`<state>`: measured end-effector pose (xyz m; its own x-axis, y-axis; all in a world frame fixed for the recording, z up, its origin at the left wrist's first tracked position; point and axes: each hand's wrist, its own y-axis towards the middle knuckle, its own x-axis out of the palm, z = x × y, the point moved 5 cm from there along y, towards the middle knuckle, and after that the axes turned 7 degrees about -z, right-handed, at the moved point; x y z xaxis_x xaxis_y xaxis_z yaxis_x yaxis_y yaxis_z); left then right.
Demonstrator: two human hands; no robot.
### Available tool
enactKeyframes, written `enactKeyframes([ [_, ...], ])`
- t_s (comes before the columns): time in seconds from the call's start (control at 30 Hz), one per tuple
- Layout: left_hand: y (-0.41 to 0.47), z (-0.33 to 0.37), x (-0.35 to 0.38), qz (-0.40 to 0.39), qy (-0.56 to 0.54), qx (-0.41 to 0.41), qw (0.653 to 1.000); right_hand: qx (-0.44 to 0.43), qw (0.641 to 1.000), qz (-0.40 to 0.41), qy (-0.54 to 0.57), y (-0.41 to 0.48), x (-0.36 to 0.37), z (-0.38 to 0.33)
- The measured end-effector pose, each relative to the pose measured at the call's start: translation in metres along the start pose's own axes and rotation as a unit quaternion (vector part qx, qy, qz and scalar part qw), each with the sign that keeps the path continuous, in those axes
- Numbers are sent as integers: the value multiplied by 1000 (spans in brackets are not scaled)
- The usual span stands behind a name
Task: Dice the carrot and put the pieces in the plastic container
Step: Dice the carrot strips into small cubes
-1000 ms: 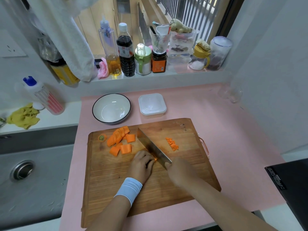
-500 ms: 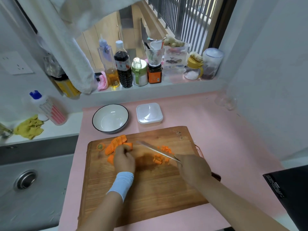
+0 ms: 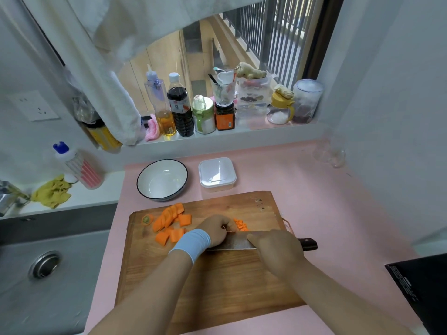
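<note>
Just half a second back the left hand (image 3: 215,229) was over at the carrot slabs (image 3: 169,217) at the board's left. It has since come to the middle of the cutting board (image 3: 217,281), right beside the small heap of diced pieces (image 3: 240,224). Its fingers are curled down against the board, and whether a slab lies under them I cannot tell. The knife (image 3: 232,242) has swung from a slant to lie straight across the frame, close against that hand's knuckles, and the right hand (image 3: 275,250) is clenched around its handle. This looks like the setup for another round of cuts, so dicing is well short of done. Most slabs are uncut, and nothing orange shows in the plastic container (image 3: 217,174), which sits just above the board, beside a white bowl (image 3: 162,180). The board lies on a pink table (image 3: 326,201), with a steel sink (image 3: 43,264) at lower left. Bottles and jars (image 3: 180,110) line the window sill (image 3: 217,139) across the upper middle.
</note>
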<state>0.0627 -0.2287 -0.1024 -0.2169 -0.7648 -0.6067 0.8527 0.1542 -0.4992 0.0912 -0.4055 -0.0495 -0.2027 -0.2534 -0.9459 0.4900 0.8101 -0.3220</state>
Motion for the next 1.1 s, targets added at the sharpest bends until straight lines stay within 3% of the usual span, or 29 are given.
enactKeyframes([
  [0.1, 1, -10, -9, 48, -22, -18, 998, 8, 1000, -16, 7, -1, -1, 4],
  [0.17, -3, -22, -25, 121, -53, -24, 991, 19, 999, -20, 32, -1, 0, 7],
  [0.3, -30, -52, -66, 311, -165, -49, 935, 58, 988, -9, 139, 5, 8, 13],
  [0.37, -44, -67, -73, 351, -190, -82, 913, 93, 968, -33, 231, 9, 13, 10],
  [0.5, -48, -87, -60, 305, -104, -94, 942, 140, 922, -77, 352, 15, 21, -15],
  [0.67, -51, -109, -49, 335, -30, -84, 938, 175, 876, -74, 444, 18, 34, -43],
  [0.93, -34, -108, -48, 256, 167, -46, 951, 251, 850, -31, 462, 11, 33, -27],
  [1.1, -16, -106, -47, 218, 152, -41, 963, 264, 850, -22, 456, 10, 26, -27],
])
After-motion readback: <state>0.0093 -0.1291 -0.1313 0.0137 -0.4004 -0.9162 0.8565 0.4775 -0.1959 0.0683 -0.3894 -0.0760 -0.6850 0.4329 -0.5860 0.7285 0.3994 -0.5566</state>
